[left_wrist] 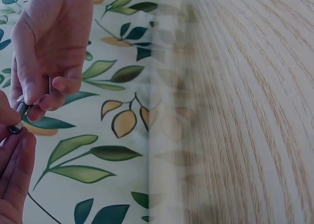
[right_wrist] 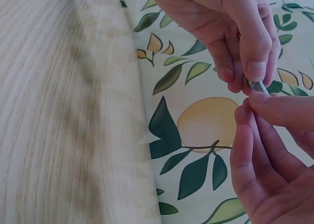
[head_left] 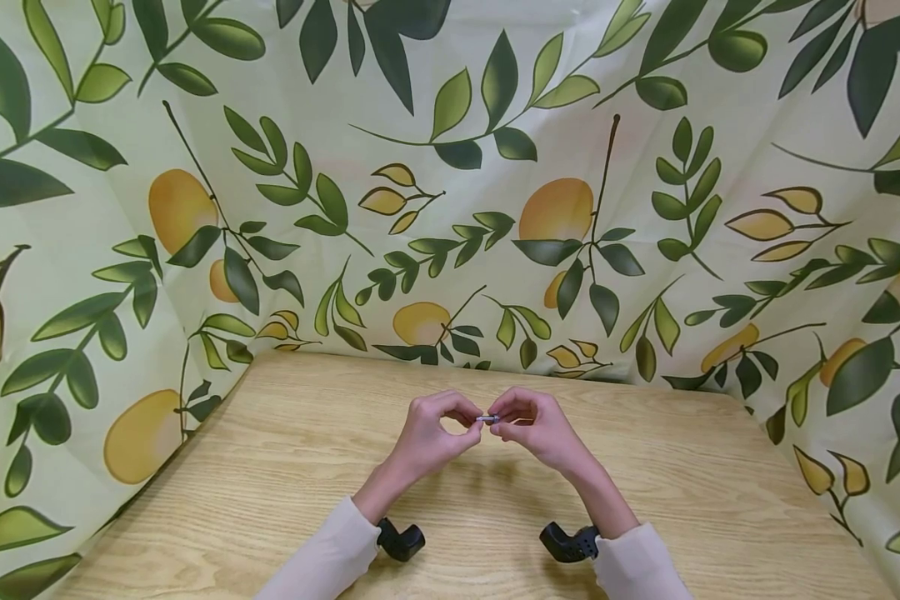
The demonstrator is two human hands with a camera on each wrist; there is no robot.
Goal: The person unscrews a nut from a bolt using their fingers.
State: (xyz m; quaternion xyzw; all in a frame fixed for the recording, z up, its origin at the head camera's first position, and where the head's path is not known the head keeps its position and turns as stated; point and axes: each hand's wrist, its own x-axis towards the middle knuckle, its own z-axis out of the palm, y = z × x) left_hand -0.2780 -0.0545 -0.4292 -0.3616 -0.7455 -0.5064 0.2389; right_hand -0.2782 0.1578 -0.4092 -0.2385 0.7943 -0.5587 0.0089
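Out in front over the table, my two hands meet at a small silvery bolt [head_left: 487, 418]. My left hand [head_left: 429, 431] pinches one end of it between thumb and fingertips. From the other side my right hand [head_left: 537, 423] pinches the opposite end, where a wider, darker piece shows. Screw thread is visible on the bolt [right_wrist: 259, 87] in the right wrist view, between the two sets of fingertips. Seen from the left wrist, the bolt [left_wrist: 22, 108] has shiny, angular parts; fingertips cover the rest of it.
The light wood table [head_left: 285, 467] spreads beneath both hands. A leaf-and-fruit patterned cloth [head_left: 450, 208] rises behind it and along both sides. Black devices [head_left: 402, 542] sit at the wrists, beside the pale sleeves [head_left: 328, 550].
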